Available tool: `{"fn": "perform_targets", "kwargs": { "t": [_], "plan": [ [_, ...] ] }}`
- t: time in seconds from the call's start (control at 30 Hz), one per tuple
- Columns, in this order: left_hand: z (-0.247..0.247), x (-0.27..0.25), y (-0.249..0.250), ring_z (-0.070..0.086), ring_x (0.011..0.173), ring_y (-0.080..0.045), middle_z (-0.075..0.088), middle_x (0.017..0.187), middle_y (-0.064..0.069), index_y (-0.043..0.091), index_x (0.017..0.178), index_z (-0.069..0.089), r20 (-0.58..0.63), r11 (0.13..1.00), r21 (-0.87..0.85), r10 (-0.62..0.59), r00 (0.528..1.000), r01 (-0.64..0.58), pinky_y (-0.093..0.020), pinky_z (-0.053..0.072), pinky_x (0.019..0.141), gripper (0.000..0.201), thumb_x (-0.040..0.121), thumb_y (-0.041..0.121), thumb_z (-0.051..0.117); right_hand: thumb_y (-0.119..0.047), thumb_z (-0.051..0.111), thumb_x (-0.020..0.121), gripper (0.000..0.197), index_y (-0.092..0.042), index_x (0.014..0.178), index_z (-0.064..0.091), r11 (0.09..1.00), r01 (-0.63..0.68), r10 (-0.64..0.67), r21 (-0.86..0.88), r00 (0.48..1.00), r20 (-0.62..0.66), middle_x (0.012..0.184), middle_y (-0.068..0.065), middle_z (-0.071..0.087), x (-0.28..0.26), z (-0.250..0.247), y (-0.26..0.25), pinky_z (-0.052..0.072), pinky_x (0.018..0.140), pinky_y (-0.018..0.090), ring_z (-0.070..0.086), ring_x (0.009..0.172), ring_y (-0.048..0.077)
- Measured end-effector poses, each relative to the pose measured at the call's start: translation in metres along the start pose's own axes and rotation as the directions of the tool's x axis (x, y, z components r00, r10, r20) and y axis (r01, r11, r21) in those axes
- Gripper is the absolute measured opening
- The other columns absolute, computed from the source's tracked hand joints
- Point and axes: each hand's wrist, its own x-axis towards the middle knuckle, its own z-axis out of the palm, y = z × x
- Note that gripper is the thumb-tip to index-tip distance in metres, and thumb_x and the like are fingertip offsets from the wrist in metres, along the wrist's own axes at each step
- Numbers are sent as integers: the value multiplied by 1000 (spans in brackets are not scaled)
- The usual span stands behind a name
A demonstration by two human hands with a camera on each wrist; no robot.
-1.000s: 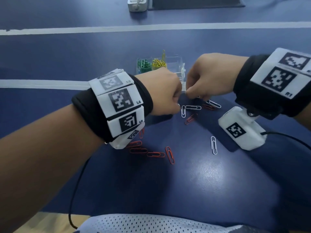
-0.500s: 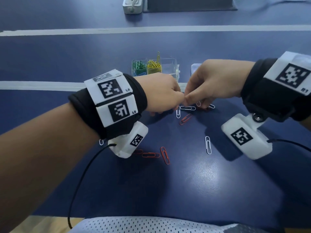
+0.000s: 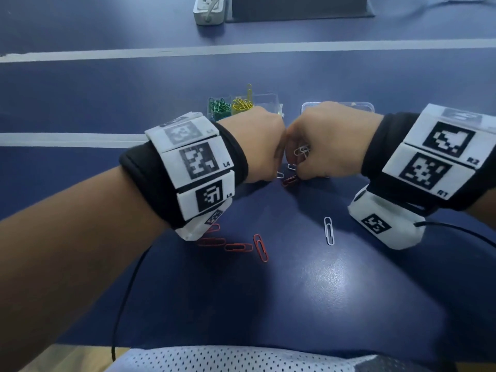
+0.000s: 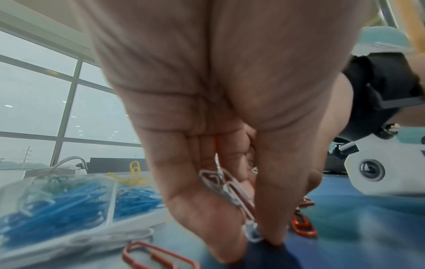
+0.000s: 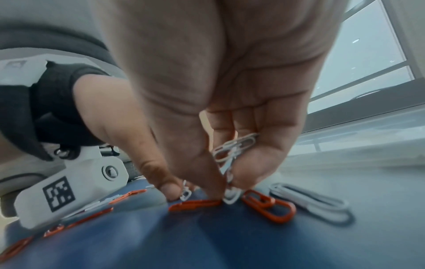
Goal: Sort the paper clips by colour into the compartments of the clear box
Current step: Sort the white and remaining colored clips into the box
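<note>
My left hand (image 3: 257,146) and right hand (image 3: 322,140) meet knuckle to knuckle over the blue table, in front of the clear box (image 3: 268,102). The left hand (image 4: 271,236) grips several white paper clips (image 4: 227,191) in its curled fingers, fingertips down on the table. In the same way, the right hand (image 5: 220,193) holds a bunch of white clips (image 5: 234,147) and pinches one at the surface. Red clips (image 5: 269,205) and a white pair (image 5: 310,202) lie just by its fingertips. The box holds green (image 3: 220,106), yellow (image 3: 243,103) and blue clips (image 4: 57,200).
Several red clips (image 3: 236,247) lie near me under the left wrist, and a lone white clip (image 3: 328,230) lies by the right wrist camera. The box's clear lid (image 3: 349,106) lies to the right of the box. A power strip (image 3: 210,9) sits at the far edge.
Both hands have drawn together until their knuckles touch. Fewer white clips lie on the table between them, and white clips now show in the right hand's grasp.
</note>
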Motion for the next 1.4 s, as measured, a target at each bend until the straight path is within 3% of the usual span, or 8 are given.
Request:
{"fn": "perform_targets", "kwargs": {
  "t": [0.17, 0.27, 0.4, 0.63, 0.93, 1.07, 1.2, 1.4],
  "plan": [
    [-1, 0, -6, 46, 60, -18, 44, 57, 6, 16, 88, 68, 25, 1000, 4, -19, 1000, 19, -21, 30, 46, 15, 75, 17, 61, -23, 65, 70, 16, -28, 83, 71, 993, -54, 47, 108, 997, 69, 55, -8, 61, 6, -5, 2, 38, 50, 19, 55, 59, 10],
    [-6, -1, -18, 47, 58, -4, 51, 61, 9, 25, 83, 63, 14, 987, -128, -102, 995, 103, -21, 37, 53, 15, 71, 16, 63, -19, 59, 71, 19, -23, 82, 74, 956, -126, 115, 264, 992, 54, 62, -5, 71, 17, -17, 5, 53, 72, 23, 61, 52, 3],
    [-20, 3, -30, 50, 59, -2, 60, 70, 6, 24, 91, 60, -99, 945, -273, -211, 972, 178, -25, 43, 62, 22, 71, 14, 65, -17, 61, 73, 17, -20, 84, 75, 910, -149, 180, 387, 983, -43, 79, 2, 75, 31, -36, 3, 55, 89, 36, 71, 82, 13],
    [-32, 20, -35, 65, 87, -27, 63, 90, -4, 22, 112, 52, -157, 893, -380, -319, 935, 241, -43, 56, 80, 52, 66, 4, 68, -19, 62, 76, 21, -15, 92, 74, 891, -217, 259, 398, 964, -55, 83, 1, 75, 50, -42, -11, 54, 88, 32, 72, 80, 13],
    [-36, 24, -28, 66, 91, -23, 67, 106, -3, 25, 118, 49, -138, 881, -411, -315, 939, 235, -39, 55, 79, 58, 68, 13, 76, -15, 59, 84, 21, -4, 102, 61, 724, -231, 337, 650, 941, -41, 86, 12, 71, 52, -46, -4, 60, 72, 35, 73, 71, 23],
    [-37, 22, -26, 65, 98, -24, 64, 115, -2, 27, 122, 49, -131, 860, -464, -305, 943, 214, -40, 54, 83, 58, 71, 18, 76, -17, 52, 90, 17, -12, 74, 56, 673, -210, 282, 709, 959, 16, 78, 4, 62, 51, -48, 1, 59, 55, 22, 64, 62, 13],
    [-36, 23, -29, 72, 83, -25, 71, 102, -6, 26, 127, 47, -123, 820, -540, -300, 946, 190, -38, 58, 73, 56, 78, 12, 69, -18, 50, 91, 22, -14, 70, 53, 651, -195, 277, 733, 961, 10, 75, 1, 61, 50, -48, 1, 56, 53, 21, 61, 60, 12],
    [-37, 26, -43, 68, 85, -26, 69, 105, -5, 24, 123, 52, -237, 824, -541, -343, 909, 170, -38, 57, 78, 46, 83, 1, 46, -12, 49, 91, 28, 0, 115, 58, 599, -175, 283, 782, 959, -2, 100, 12, 65, 43, -43, -3, 57, 61, 24, 64, 72, 19]
  ]
}}
